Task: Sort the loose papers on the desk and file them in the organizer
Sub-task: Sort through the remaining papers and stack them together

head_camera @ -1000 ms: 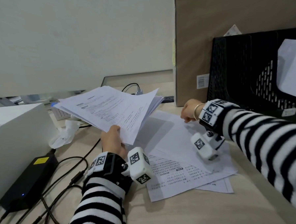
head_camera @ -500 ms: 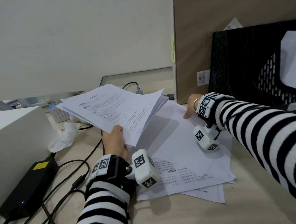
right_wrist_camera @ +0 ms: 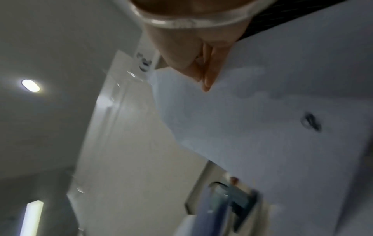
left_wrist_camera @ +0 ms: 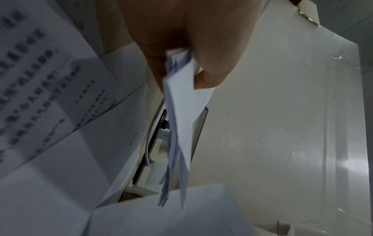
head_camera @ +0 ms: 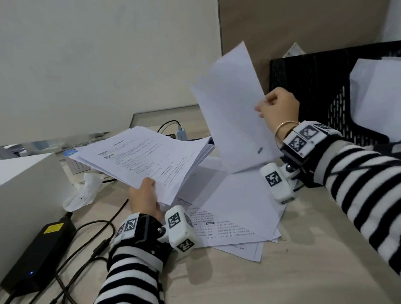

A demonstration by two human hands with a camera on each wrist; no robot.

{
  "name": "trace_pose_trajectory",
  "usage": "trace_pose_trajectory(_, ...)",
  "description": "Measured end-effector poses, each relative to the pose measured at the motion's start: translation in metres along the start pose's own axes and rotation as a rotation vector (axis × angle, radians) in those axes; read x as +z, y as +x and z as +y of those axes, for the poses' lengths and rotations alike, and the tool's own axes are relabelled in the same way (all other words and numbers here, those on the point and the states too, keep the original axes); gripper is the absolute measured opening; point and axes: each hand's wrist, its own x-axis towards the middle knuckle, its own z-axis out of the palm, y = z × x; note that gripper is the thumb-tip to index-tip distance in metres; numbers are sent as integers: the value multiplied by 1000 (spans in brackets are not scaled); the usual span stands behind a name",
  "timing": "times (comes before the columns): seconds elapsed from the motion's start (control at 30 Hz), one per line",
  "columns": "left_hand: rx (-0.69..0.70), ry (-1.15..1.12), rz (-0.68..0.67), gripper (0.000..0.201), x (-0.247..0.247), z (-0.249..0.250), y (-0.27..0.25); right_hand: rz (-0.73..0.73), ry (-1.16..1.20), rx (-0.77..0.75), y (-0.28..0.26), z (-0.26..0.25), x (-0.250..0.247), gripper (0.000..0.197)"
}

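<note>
My left hand [head_camera: 143,196] grips a thick stack of printed papers [head_camera: 146,159] by its near corner and holds it level above the desk; the left wrist view shows thumb and fingers pinching that stack [left_wrist_camera: 181,99] edge-on. My right hand [head_camera: 277,106] pinches a single white sheet [head_camera: 234,110] by its right edge and holds it upright in the air; the right wrist view has this sheet [right_wrist_camera: 272,119] filling the right side. More loose sheets [head_camera: 235,215] lie spread on the desk below. The black mesh organizer [head_camera: 312,88] stands at the right with white paper [head_camera: 382,95] in it.
A black power adapter [head_camera: 37,253] and tangled cables [head_camera: 84,258] lie at the left front. A white box [head_camera: 15,184] stands at far left, a crumpled tissue [head_camera: 83,193] beside it. A brown board [head_camera: 304,18] rises behind the organizer.
My right hand, which pressed on the far edge of the desk papers, has lifted one sheet up and holds it upright. The left hand kept its stack nearly still.
</note>
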Motion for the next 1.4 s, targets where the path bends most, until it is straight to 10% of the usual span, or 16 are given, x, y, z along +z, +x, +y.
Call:
trace_pose_trajectory(0.33, -66, 30, -101, 34, 4, 5, -20, -463, 158, 92, -79, 16, -47, 8)
trace_pose_trajectory(0.6, -27, 51, -159, 40, 9, 4, -21, -563, 132, 159, -89, 39, -48, 8)
trace_pose_trajectory(1.1, 211, -204, 283, 43, -12, 10, 10, -651, 115, 290, -106, 42, -38, 15)
trace_pose_trajectory(1.4, 137, -146, -74, 37, 2, 3, 1, -1018, 108, 456, -117, 28, -41, 29)
